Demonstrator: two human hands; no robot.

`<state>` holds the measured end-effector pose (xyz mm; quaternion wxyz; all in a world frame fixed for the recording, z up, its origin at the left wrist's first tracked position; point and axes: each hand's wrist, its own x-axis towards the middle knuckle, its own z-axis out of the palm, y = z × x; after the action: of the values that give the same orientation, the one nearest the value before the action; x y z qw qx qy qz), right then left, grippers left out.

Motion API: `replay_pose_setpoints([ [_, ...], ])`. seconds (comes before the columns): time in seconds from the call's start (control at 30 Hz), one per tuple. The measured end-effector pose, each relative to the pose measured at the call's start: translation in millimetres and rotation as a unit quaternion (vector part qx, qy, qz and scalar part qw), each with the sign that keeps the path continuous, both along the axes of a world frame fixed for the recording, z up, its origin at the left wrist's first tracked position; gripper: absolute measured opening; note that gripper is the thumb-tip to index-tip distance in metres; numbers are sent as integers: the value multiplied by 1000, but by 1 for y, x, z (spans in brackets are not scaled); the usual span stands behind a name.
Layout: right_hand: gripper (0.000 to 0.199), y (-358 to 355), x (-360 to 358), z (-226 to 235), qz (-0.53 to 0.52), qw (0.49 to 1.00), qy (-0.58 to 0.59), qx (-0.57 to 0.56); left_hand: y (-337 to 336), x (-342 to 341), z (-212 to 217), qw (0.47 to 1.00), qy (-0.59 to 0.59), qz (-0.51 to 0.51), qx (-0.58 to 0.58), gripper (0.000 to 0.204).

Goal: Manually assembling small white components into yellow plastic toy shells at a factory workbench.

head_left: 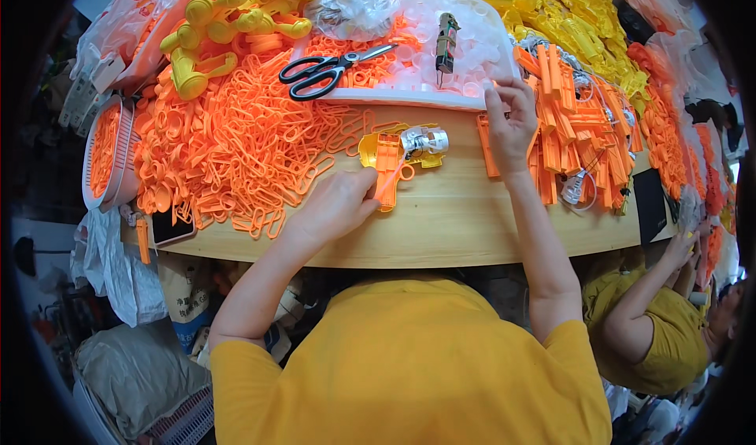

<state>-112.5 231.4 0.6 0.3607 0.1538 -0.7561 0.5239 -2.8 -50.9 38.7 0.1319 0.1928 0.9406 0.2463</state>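
On the wooden table in front of me lies a yellow plastic half-shell (431,161) with an orange slotted plastic handle piece (387,161) in it. A silvery cylinder with wires (425,139) rests across the shell's top. My left hand (339,201) has its fingers closed on the lower left side of the orange handle piece, and a thin pale wire runs beside the fingertips. My right hand (513,126) is raised by the lower right corner of a white tray (409,97). Its fingers are bent and apart, with nothing plainly visible between them.
Black-handled scissors (335,72) and a dark battery-like block (446,43) lie on the tray's translucent caps. Orange clips (236,138) heap up at left, orange handle pieces with wired cylinders (571,122) at right, yellow shells (583,27) behind. A co-worker (654,327) sits at right.
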Motion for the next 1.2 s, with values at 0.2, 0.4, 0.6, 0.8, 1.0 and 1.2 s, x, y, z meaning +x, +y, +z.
replay_pose_setpoints([
  [0.2, 5, -34, 76, -3, 130, 948, -139, -254, 9, 2, 9, 990, -54, 26, 130, 15],
  [0.4, 16, -37, 116, -30, 264, 737, -355, -510, 40, 0, -3, 798, -303, 106, 510, 23],
  [0.6, 16, -44, 132, -19, 272, 697, -388, -539, 61, 4, -18, 920, 54, 88, 377, 21],
  [0.8, 14, -47, 135, -14, 285, 701, -369, -539, 68, 1, -22, 906, 218, 75, 356, 11],
  [1.0, 14, -50, 134, -13, 277, 722, -356, -525, 64, 0, -29, 904, 179, 101, 374, 12],
  [1.2, 14, -52, 134, -15, 274, 744, -355, -495, 61, -2, -27, 923, 175, 69, 335, 8],
])
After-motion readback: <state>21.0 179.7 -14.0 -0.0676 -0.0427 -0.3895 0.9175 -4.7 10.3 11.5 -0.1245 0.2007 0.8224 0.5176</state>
